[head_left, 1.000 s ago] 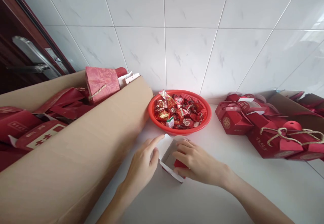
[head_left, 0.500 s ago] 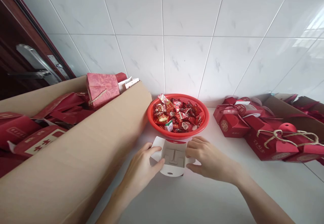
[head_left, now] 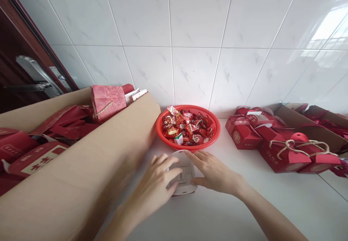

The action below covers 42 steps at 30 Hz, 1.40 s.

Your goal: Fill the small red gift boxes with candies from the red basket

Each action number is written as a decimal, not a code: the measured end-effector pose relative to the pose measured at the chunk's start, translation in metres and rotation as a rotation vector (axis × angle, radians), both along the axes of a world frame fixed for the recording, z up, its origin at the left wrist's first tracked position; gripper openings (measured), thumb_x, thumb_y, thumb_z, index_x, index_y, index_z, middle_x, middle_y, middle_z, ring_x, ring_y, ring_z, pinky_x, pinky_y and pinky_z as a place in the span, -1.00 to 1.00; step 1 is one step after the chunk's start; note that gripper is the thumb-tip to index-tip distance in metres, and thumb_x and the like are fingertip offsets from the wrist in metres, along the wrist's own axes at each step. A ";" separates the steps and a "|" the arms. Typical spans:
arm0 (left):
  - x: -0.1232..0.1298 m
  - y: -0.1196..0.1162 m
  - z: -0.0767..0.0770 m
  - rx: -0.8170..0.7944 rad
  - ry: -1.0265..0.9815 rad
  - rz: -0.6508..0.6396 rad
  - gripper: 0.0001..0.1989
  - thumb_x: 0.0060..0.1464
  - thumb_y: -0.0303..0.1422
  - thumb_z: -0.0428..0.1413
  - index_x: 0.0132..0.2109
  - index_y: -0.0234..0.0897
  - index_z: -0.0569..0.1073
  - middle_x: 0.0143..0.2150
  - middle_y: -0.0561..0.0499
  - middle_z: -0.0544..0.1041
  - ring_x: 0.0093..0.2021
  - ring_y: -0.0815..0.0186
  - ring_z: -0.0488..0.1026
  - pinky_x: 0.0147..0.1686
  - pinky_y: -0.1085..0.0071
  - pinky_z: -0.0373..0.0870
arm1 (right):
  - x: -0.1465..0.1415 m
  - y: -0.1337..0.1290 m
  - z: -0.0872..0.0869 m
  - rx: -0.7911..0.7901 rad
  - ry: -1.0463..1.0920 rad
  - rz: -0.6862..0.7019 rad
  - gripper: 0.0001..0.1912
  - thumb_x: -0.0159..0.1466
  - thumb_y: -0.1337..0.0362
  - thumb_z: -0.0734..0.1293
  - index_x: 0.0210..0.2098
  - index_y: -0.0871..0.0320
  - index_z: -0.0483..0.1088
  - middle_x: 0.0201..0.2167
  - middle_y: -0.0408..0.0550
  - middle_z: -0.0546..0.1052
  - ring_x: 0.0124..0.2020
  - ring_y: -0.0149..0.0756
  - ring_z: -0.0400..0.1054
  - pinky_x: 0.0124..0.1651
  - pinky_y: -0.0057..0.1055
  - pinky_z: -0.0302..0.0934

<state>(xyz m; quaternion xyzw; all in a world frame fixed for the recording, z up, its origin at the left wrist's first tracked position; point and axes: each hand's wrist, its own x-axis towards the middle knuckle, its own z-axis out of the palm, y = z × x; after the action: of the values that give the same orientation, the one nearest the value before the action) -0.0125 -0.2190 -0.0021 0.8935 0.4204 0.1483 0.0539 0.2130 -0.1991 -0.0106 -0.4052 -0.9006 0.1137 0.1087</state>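
A small paper gift box, white inside, lies on the white surface with its inside facing up. My left hand is over its left side, fingers spread and slightly blurred, the fingertips reaching over the opening. At the right side, my right hand has its fingers stretched along the upper right edge and its thumb apart near the lower right wall. Neither hand is closed round the box. Right behind the box stands a red plastic basket full of wrapped candies.
On the left, a large cardboard carton holds red gift boxes. Several folded red boxes, some with rope handles, stand on the right beside another carton. A tiled wall rises behind; a door handle shows at left.
My hands have moved inward over the box, and its white side flaps no longer stick outward. My left fingers have spread; my right fingers have straightened. The view has shifted slightly.
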 end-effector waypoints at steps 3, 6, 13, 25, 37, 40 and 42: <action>-0.002 0.000 0.007 -0.091 0.056 0.117 -0.72 0.03 -0.46 0.17 -0.10 -0.12 0.59 0.07 -0.08 0.53 0.02 0.06 0.44 0.01 0.11 0.38 | -0.006 0.002 -0.006 -0.017 0.002 -0.035 0.00 0.14 0.21 0.54 0.41 0.26 0.00 0.01 0.23 0.53 0.01 0.05 0.41 -0.03 -0.12 0.33; -0.006 -0.002 0.007 -0.199 0.037 0.188 -0.55 0.06 -0.29 0.20 0.13 -0.08 0.51 0.20 -0.11 0.46 0.07 0.03 0.45 0.03 0.13 0.39 | -0.010 0.006 -0.011 -0.046 0.027 -0.052 0.09 0.09 0.10 0.57 0.42 0.27 -0.03 0.00 0.24 0.53 -0.01 0.05 0.42 -0.05 -0.15 0.31; -0.017 -0.009 -0.009 -0.313 0.037 0.189 -0.07 -0.17 0.14 0.28 0.34 -0.04 0.34 0.44 -0.23 0.19 0.34 -0.24 0.22 0.17 -0.09 0.27 | -0.009 0.008 -0.012 -0.117 0.061 -0.038 0.07 0.09 -0.04 0.54 0.41 0.20 0.03 -0.25 0.05 0.57 -0.24 -0.10 0.45 -0.22 -0.28 0.26; -0.003 0.004 -0.030 -0.209 0.003 0.314 -0.20 -0.12 -0.08 0.34 0.29 -0.09 0.38 0.43 -0.18 0.21 0.20 -0.16 0.34 0.12 -0.03 0.30 | -0.008 0.010 -0.010 -0.059 0.021 -0.104 -0.51 0.24 0.17 0.47 0.11 0.19 0.41 -0.27 0.01 0.55 -0.27 -0.15 0.43 -0.24 -0.32 0.22; -0.018 0.011 -0.009 -0.115 -0.358 0.189 -0.62 0.21 -0.08 0.14 0.10 -0.06 0.55 0.22 -0.07 0.48 0.08 0.10 0.49 0.01 0.26 0.49 | 0.032 0.030 0.018 -0.116 0.555 0.003 -0.78 0.38 0.18 0.30 -0.11 0.14 0.53 -0.30 -0.01 0.62 -0.34 -0.31 0.49 -0.20 -0.35 0.39; -0.011 0.029 0.004 -0.080 -0.580 0.187 -0.74 0.27 -0.18 0.09 -0.05 -0.16 0.60 -0.02 -0.05 0.61 -0.13 0.25 0.56 -0.08 0.38 0.51 | 0.045 0.058 0.027 -0.094 0.528 -0.137 -0.78 0.36 0.20 0.28 -0.13 0.13 0.53 -0.20 0.01 0.63 -0.20 -0.21 0.52 -0.12 -0.29 0.40; -0.006 0.044 0.010 -0.065 -0.678 0.176 -0.77 0.25 -0.20 0.11 -0.12 -0.20 0.60 -0.10 -0.04 0.63 -0.19 0.28 0.56 -0.12 0.40 0.52 | 0.050 0.079 0.030 -0.120 0.366 -0.236 -0.81 0.33 0.27 0.28 -0.16 0.13 0.53 -0.21 0.01 0.62 -0.19 -0.18 0.51 -0.14 -0.29 0.39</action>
<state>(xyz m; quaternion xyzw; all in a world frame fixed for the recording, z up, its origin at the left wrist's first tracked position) -0.0188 -0.1748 0.0082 0.7516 0.4584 0.4272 0.2060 0.2626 -0.1202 0.0189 -0.4860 -0.8039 0.2251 0.2585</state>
